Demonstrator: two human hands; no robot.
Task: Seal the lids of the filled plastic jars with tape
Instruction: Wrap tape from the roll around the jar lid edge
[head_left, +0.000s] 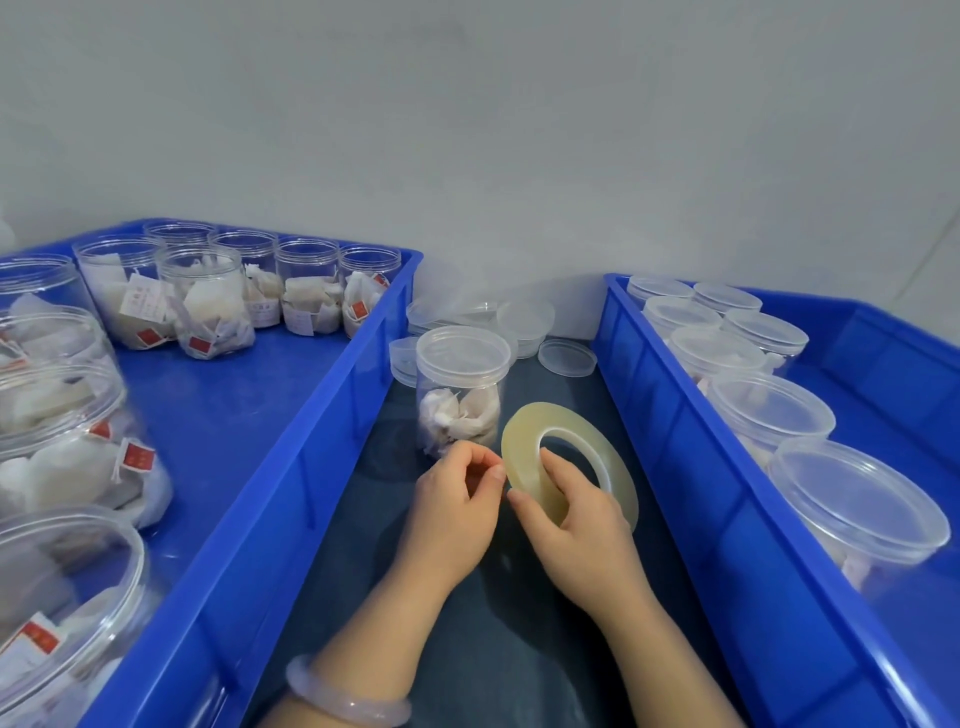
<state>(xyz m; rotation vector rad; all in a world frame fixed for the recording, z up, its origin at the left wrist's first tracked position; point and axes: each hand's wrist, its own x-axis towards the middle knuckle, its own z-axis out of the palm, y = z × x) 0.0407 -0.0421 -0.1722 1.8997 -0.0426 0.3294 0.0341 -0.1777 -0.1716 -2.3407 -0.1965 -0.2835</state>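
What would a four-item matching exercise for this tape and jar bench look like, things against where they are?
1 tape roll
2 uncapped jars
3 lone capped jar
4 loose lid

a in the left bin
b gripped by the right hand
c flat on the table beside the right bin
d upright just beyond the left hand

Pairs: 1-b, 2-a, 3-d, 4-c
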